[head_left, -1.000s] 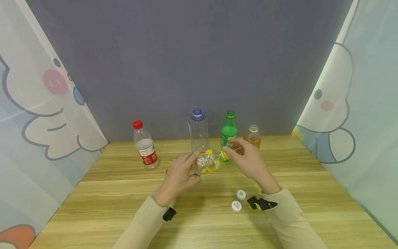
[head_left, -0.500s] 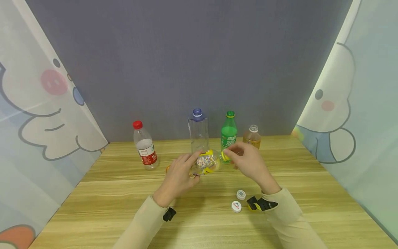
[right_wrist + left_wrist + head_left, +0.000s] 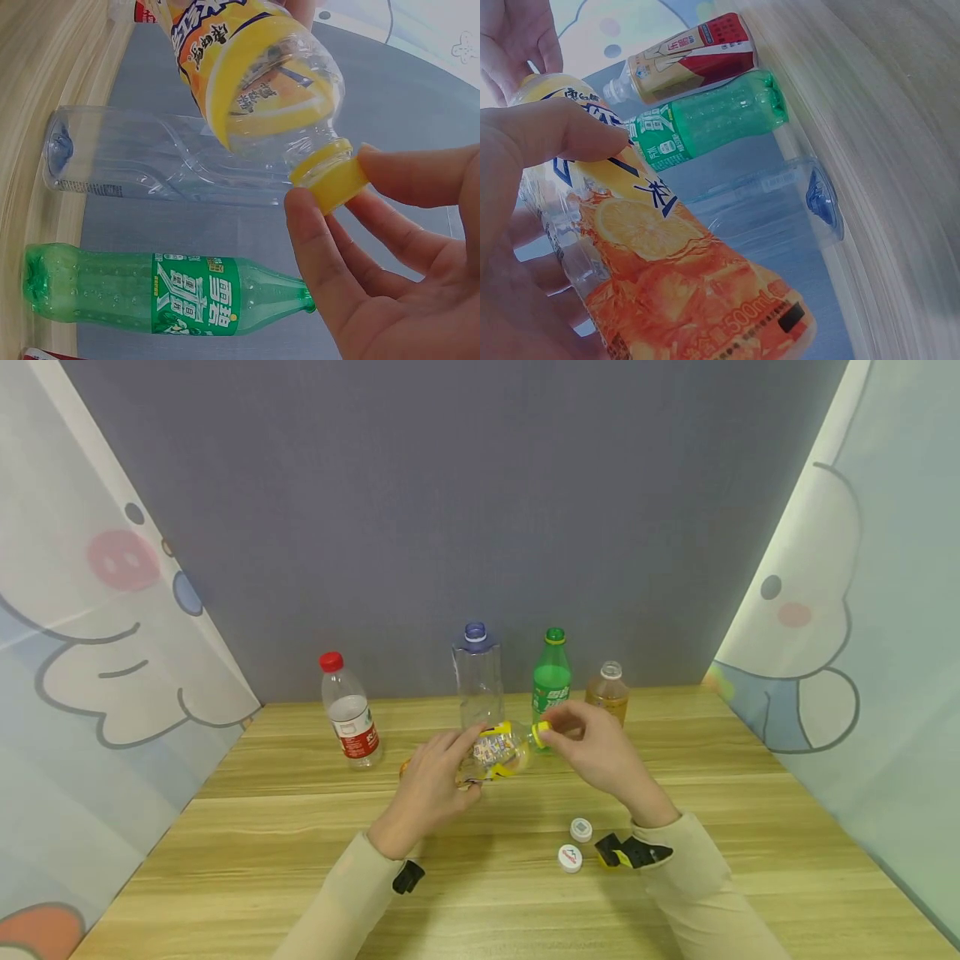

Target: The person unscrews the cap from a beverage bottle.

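Observation:
My left hand (image 3: pixel 435 781) grips a clear plastic bottle (image 3: pixel 667 255) with a yellow and orange label showing a lemon slice. The bottle is tilted on its side, its neck toward the right. At that neck, my right hand (image 3: pixel 603 758) pinches the yellow cap (image 3: pixel 337 186) between thumb and index finger. The cap sits on the bottle's mouth, with a yellow ring below it. Inside the bottle no drink shows through the clear shoulder. Behind the hands stand a green bottle (image 3: pixel 552 681) and a clear bottle with a blue neck (image 3: pixel 478 681), both uncapped.
A red-capped bottle (image 3: pixel 352 718) stands at the left of the wooden table (image 3: pixel 262 860). An uncapped bottle of brownish look (image 3: pixel 609 693) is at the back right. Two white caps (image 3: pixel 581 830) lie in front of my right hand. A grey panel (image 3: pixel 480 510) rises behind.
My right hand's fingers have shifted round the yellow cap, closing on it and then turning slightly. The left hand and the bottle stay in place.

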Action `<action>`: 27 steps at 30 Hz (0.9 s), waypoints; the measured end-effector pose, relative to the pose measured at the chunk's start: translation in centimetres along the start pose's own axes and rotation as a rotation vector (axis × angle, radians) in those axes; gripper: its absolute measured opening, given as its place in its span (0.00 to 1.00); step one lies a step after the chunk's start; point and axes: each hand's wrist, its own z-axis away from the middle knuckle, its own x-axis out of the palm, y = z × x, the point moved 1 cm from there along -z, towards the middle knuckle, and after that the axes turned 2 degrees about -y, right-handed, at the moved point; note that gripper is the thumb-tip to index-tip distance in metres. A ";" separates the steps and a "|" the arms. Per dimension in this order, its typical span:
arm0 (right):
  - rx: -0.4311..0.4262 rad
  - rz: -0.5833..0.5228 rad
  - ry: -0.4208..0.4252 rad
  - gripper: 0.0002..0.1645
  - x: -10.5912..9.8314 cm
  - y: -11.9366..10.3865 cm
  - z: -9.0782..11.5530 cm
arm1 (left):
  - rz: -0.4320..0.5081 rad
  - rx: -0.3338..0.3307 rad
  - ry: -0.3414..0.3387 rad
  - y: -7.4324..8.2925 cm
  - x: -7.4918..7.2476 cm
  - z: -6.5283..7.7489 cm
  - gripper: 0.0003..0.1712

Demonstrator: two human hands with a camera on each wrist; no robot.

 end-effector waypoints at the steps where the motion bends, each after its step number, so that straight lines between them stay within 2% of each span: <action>1: -0.009 -0.007 -0.002 0.16 0.0 0.0 0.0 | 0.000 0.001 0.000 0.0 0.0 0.0 0.50; 10: -0.076 -0.076 -0.007 0.14 -0.3 -0.1 0.0 | 0.002 0.010 0.006 -0.1 0.0 -0.1 0.49; 19: -0.115 -0.090 0.006 0.15 -0.2 -0.1 0.1 | 0.016 -0.027 -0.019 0.0 -0.1 0.0 0.49; 27: -0.166 -0.127 0.013 0.15 -0.3 -0.1 0.0 | 0.018 -0.034 -0.010 0.0 0.0 0.0 0.48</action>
